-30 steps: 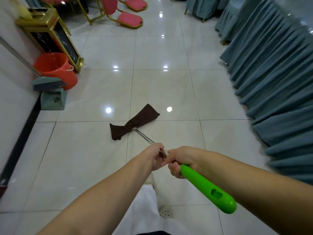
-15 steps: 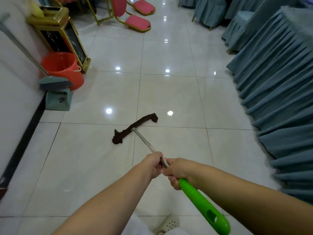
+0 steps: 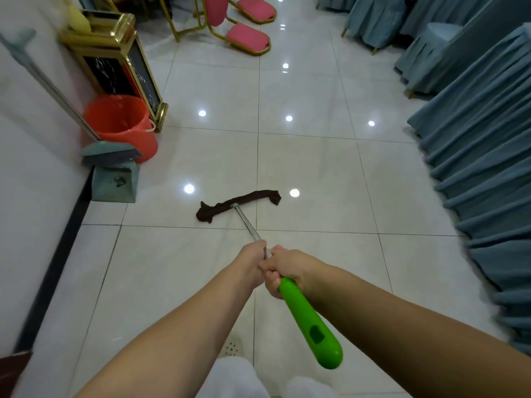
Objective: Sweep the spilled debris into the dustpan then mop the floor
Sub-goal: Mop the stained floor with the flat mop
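I hold a mop with both hands. Its brown cloth head [image 3: 238, 204] lies bunched in a thin strip on the white tiled floor [image 3: 316, 173]. A thin metal shaft [image 3: 249, 225] runs from the head back to my hands. My left hand [image 3: 253, 261] grips the metal shaft. Just behind it, my right hand [image 3: 283, 268] grips the top of the green plastic handle [image 3: 310, 326]. A teal dustpan [image 3: 115, 183] stands against the left wall, with a teal broom [image 3: 110, 152] resting on it.
An orange bucket [image 3: 123, 124] sits by the wall behind the dustpan, next to a gold-framed black bin [image 3: 120, 61]. Pink chairs with gold legs [image 3: 244, 35] stand at the back. Blue skirted tables [image 3: 474, 124] line the right side.
The mop head has slid forward and to the right across the tiles, and its cloth has narrowed from a flat wedge to a thin bunched strip. Both hands have kept their grip.
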A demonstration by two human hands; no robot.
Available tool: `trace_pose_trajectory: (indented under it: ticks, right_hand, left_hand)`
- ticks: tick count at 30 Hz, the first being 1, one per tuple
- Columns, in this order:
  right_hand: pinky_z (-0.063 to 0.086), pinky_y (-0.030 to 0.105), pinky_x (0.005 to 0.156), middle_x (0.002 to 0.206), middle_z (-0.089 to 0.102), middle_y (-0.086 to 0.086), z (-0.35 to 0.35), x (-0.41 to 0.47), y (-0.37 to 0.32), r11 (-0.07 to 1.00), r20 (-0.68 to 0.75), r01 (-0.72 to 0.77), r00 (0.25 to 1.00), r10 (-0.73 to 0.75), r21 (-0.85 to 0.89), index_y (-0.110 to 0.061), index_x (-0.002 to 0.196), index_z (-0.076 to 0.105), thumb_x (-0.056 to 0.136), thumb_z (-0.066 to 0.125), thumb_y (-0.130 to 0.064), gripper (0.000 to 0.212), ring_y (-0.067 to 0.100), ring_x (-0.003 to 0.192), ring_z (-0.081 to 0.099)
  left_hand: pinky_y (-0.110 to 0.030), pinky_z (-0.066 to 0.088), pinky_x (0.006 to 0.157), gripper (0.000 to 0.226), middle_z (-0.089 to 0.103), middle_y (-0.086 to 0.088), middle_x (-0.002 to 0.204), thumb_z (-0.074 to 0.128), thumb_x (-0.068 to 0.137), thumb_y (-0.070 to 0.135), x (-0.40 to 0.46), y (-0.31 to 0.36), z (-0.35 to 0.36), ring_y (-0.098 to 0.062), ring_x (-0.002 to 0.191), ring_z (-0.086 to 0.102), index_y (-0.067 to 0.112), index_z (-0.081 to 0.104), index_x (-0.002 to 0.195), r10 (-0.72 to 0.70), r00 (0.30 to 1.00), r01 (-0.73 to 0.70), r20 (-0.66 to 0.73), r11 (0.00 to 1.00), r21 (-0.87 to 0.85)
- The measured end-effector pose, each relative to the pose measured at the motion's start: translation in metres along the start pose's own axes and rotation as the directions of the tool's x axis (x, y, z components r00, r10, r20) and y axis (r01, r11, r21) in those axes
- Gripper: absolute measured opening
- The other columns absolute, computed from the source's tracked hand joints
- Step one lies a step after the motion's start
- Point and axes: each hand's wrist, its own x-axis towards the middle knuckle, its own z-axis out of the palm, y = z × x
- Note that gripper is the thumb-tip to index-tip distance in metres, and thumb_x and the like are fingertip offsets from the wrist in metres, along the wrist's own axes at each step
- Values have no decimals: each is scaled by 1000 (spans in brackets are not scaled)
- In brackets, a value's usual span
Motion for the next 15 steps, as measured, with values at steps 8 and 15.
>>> trace_pose_trajectory:
  ticks: [8, 15]
  right_hand:
    - [32, 11, 27, 40, 50, 2, 47, 25, -63, 988, 59, -56, 997, 48, 141, -18, 98, 50, 91, 51, -3, 17, 7, 24, 35]
    - [31, 11, 27, 62, 42, 2, 72, 43, -127, 985, 65, -12, 998, 1, 173, -17, 108, 55, 94, 44, -1, 24, 6, 24, 33]
  left_hand:
    - [-26, 43, 51, 30, 57, -6, 76, 36, 101, 28, 30, 87, -10, -16, 66, 54, 1, 51, 100, 1, 998, 14, -64, 973, 232]
    - [-20, 34, 47, 30, 42, -6, 65, 37, 99, 29, 60, 155, 0, -16, 51, 39, 9, 49, 79, 47, 993, 1, -112, 919, 395]
